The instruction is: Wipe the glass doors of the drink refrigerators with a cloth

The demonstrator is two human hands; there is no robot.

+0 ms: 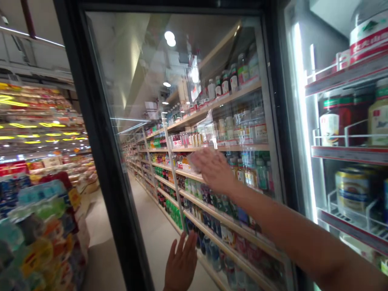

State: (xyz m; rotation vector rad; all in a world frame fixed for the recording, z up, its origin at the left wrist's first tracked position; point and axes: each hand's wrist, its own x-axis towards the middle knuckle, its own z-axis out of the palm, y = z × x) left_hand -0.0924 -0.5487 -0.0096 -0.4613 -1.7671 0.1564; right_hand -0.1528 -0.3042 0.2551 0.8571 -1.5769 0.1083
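A tall glass door (130,81) with a black frame (100,145) stands open in front of me. My right hand (216,169) reaches in from the right and lies against the middle of the pane, blurred by motion. Under its fingers is a pale, thin cloth (194,162), mostly hidden by the hand. My left hand (182,260) is lower down, near the bottom of the view, its fingers pointing up and slightly apart at the glass. Nothing shows in that hand.
To the right is a lit refrigerator with wire-fronted shelves (348,152), holding bottles (330,121) and cans (353,190). Shelves of drinks (178,173) show in the pane, along with ceiling lights. At left stand stacked colourful packs (39,230) beside the aisle floor (101,250).
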